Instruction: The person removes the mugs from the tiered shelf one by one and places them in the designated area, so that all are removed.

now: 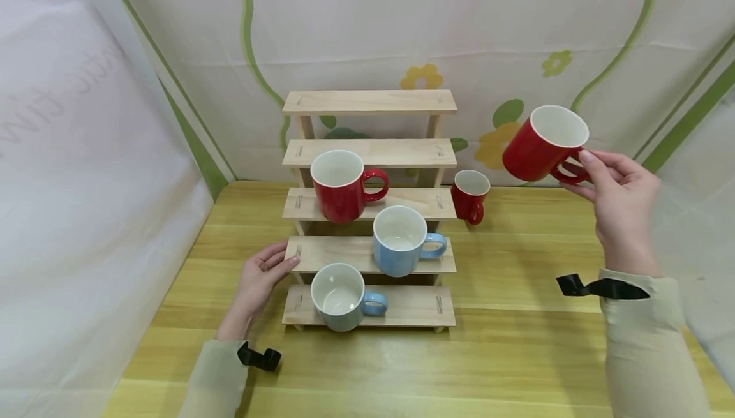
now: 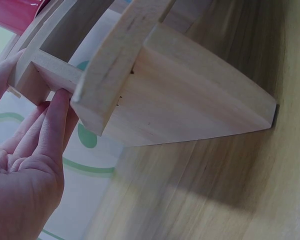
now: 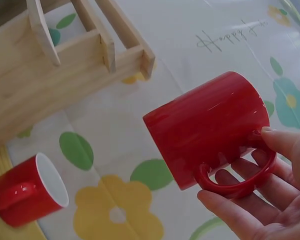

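My right hand (image 1: pixel 623 191) holds a red mug (image 1: pixel 536 150) by its handle, up in the air right of the rack and slightly tilted. In the right wrist view the fingers and thumb are around the handle of that red mug (image 3: pixel 210 125). My left hand (image 1: pixel 258 284) grips the left end of a wooden step rack (image 1: pixel 367 153), thumb on top of the second board from the bottom and fingers beneath. Another red mug (image 1: pixel 341 194) stands on the middle board. One light blue mug (image 1: pixel 399 246) is on the board below, and another light blue mug (image 1: pixel 340 303) on the lowest.
A third red mug (image 1: pixel 469 198) stands on the wooden table (image 1: pixel 517 354), right of the rack near the back. The two top boards bear no mugs. Behind the rack hangs a white cloth (image 1: pixel 356 35) with green and yellow flower prints.
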Available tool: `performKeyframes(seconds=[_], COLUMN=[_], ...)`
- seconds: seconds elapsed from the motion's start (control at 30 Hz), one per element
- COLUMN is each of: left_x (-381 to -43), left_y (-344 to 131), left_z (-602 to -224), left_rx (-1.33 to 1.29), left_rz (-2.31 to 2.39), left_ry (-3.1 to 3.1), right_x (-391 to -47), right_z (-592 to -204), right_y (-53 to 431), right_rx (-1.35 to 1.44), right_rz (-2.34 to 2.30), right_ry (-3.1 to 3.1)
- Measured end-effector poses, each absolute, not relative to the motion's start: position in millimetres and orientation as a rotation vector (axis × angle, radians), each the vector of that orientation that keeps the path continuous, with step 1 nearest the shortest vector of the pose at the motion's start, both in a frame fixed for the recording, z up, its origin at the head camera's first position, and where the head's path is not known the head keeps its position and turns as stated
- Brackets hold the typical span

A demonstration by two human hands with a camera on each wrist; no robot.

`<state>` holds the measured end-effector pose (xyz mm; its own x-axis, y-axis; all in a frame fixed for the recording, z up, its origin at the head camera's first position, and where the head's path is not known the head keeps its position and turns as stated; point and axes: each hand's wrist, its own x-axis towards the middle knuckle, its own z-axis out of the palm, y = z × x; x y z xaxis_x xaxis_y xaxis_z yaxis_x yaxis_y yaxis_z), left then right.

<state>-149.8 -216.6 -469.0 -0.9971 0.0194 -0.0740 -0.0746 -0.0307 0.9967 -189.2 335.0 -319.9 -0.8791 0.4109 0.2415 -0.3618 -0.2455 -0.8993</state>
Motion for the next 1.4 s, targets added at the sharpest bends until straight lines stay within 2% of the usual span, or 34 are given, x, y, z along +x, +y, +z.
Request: performKeyframes(seconds=[0.43,0.93,1.4], left_x=[-150.4,-150.3,-149.4], left_y=[-216.5,-215.7,-216.1], left_z=[-469.3,-467.1,-466.5], left_rx=[-0.059,-0.068,-0.074], left_rz=[2.219,2.220,2.181], left_ry=[2.140,2.125,2.162], right_x=[-188.7,-212.5,-232.4], right_z=[-337.0,-370.6,-427.7], right_y=[365.2,376.0,362.7], right_rx=[-0.230,-0.357,-0.485], right_rz=[2.191,2.205,2.145], right_ry=[-1.516,-1.586,-1.635])
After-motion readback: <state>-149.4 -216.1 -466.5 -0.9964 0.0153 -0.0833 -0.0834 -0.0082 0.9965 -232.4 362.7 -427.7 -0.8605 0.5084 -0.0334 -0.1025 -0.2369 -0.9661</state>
